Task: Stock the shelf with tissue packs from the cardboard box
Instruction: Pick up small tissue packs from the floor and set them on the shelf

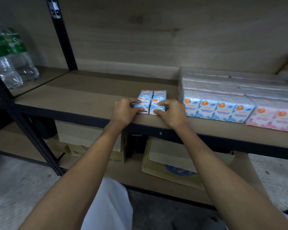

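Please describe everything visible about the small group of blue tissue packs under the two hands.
The tissue packs are four blue-and-white packs in glossy wrap, each with an orange round mark. They lie flat in a two-by-two block near the front edge of the brown shelf, apart from the bigger row to their right. The left hand pinches the front left pack, the right hand the front right one.

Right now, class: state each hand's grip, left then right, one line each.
Left hand: closed, pinching the front-left blue-and-white plastic-wrapped tissue pack.
Right hand: closed, pinching the front-right blue-and-white plastic-wrapped tissue pack.
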`<act>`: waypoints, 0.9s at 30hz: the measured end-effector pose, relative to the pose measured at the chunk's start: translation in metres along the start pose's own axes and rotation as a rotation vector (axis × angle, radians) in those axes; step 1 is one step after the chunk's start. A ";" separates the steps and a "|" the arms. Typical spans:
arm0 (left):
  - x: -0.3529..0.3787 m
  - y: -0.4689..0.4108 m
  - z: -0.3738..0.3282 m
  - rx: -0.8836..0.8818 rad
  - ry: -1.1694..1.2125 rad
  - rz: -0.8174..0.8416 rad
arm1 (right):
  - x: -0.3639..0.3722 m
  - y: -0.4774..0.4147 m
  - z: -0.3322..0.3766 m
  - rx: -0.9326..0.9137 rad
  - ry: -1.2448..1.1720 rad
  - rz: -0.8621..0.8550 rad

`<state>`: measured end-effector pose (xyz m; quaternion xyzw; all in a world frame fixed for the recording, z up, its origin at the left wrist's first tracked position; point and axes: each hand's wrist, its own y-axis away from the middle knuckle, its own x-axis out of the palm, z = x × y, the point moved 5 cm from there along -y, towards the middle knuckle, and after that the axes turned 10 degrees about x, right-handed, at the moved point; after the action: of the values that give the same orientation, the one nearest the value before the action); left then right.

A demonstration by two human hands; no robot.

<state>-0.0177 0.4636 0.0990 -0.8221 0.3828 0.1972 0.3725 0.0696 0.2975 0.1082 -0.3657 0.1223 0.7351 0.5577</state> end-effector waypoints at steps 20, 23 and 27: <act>0.003 0.000 0.001 0.008 0.009 -0.043 | 0.003 0.000 -0.002 -0.023 -0.024 -0.024; 0.003 0.001 0.000 0.006 0.008 -0.045 | 0.003 -0.001 -0.002 -0.026 -0.023 -0.029; 0.003 0.001 -0.001 0.003 0.005 -0.043 | 0.003 -0.001 -0.002 -0.032 -0.017 -0.030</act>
<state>-0.0164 0.4613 0.0972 -0.8301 0.3663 0.1863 0.3769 0.0712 0.2992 0.1046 -0.3700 0.1000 0.7316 0.5638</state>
